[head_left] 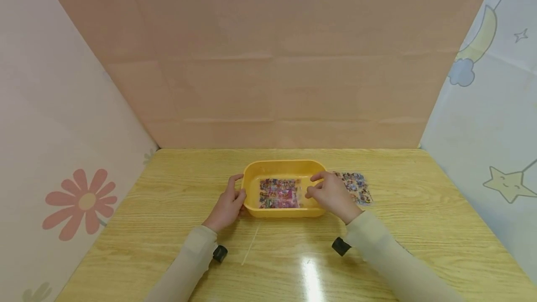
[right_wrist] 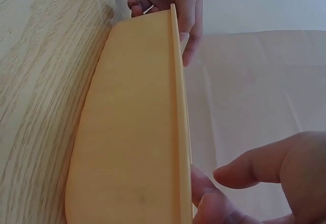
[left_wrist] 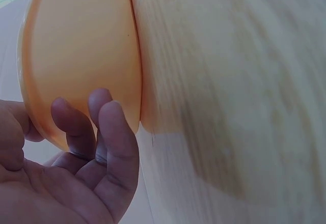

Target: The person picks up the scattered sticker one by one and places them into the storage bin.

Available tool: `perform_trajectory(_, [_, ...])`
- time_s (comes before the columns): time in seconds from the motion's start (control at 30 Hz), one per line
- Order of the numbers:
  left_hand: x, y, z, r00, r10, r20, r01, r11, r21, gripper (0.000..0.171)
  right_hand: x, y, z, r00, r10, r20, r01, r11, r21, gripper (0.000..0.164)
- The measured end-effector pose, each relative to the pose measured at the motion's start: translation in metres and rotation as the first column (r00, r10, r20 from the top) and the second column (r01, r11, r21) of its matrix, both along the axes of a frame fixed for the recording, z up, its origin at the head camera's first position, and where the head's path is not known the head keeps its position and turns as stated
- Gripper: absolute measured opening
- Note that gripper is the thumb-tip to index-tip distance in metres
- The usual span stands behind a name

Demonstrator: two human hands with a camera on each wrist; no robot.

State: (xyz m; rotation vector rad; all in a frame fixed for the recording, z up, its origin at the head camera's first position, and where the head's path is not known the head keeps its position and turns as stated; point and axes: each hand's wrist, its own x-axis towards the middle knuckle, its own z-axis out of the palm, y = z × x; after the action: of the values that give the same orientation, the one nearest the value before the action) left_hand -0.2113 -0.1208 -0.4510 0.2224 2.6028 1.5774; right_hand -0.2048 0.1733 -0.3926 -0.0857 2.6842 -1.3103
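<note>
A yellow plastic tub [head_left: 285, 213] stands on the wooden table, its wall [left_wrist: 81, 51] filling much of the left wrist view. At its left end my left hand [head_left: 226, 206] grips the rim, with several fingers bent beside the outer wall. Over the right end hovers my right hand [head_left: 333, 195]; thumb and forefinger are apart with nothing visible between them, and other fingers dip behind the rim in the right wrist view. Inside the tub lies a colourful printed sheet [head_left: 278, 193], possibly stickers, with a shiny clear edge.
Another colourful printed sheet [head_left: 358, 189] lies on the table [head_left: 168, 227] right of the tub, partly behind my right hand. A thin pale strip [head_left: 250, 246] lies in front. A plain pinkish panel [head_left: 272, 83] closes off the back; patterned panels flank both sides.
</note>
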Motion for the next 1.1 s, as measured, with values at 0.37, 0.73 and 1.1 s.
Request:
perform_trajectory(0.37, [0.000,0.000,-0.003,1.000,-0.004,0.002,0.004,1.000,0.005,0.047,-0.003,0.023,0.003,0.996,-0.068,-0.050,0.067,0.998,-0.013,0.041])
perform_trajectory(0.73, [-0.001,-0.001,-0.003,1.000,-0.011,-0.003,0.011,1.000,0.000,0.048,-0.002,0.066,0.002,0.985,-0.127,-0.114,0.142,0.981,0.131,0.049])
perform_trajectory(1.1, [-0.001,0.000,-0.001,1.000,-0.009,0.006,0.009,1.000,0.003,0.048,0.000,0.110,-0.018,0.994,-0.110,0.004,0.098,0.901,0.423,0.075])
